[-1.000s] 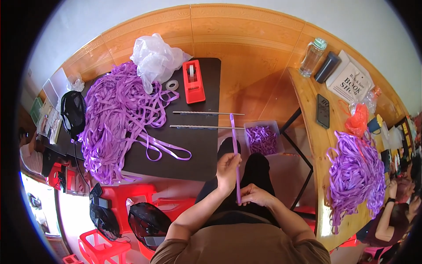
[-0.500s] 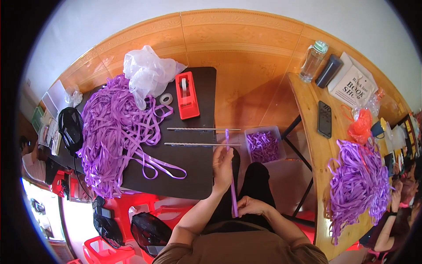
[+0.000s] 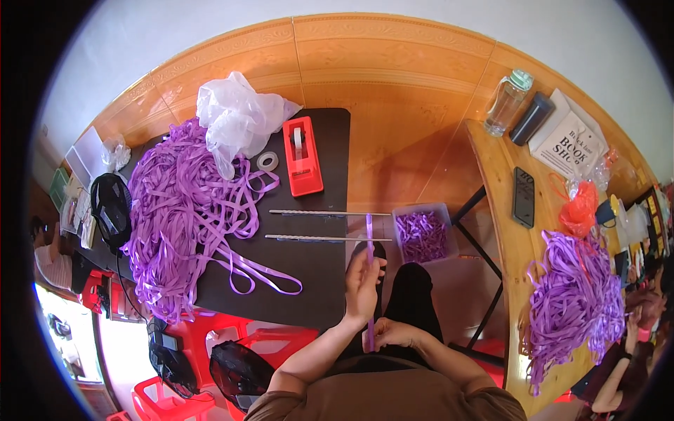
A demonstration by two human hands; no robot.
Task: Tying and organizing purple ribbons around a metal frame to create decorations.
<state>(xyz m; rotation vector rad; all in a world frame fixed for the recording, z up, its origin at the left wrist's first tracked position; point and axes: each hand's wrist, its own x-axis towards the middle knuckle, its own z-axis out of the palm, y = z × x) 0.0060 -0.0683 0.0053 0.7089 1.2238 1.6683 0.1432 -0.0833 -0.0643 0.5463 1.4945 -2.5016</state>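
While right hand [image 3: 387, 335] fingers pinch purple strip [image 3: 370, 228] low, left hand [image 3: 361, 286] is half-curled along it, hold unclear; slack there could let it twist.

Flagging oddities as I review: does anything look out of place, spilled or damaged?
Two thin metal rods jut beyond the black table; the overhang looks odd, though possibly deliberate. No spill or damage stands out.

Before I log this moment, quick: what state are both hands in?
Left hand: closed on the purple ribbon, partway along it.
Right hand: closed, pinching that ribbon's lower end.
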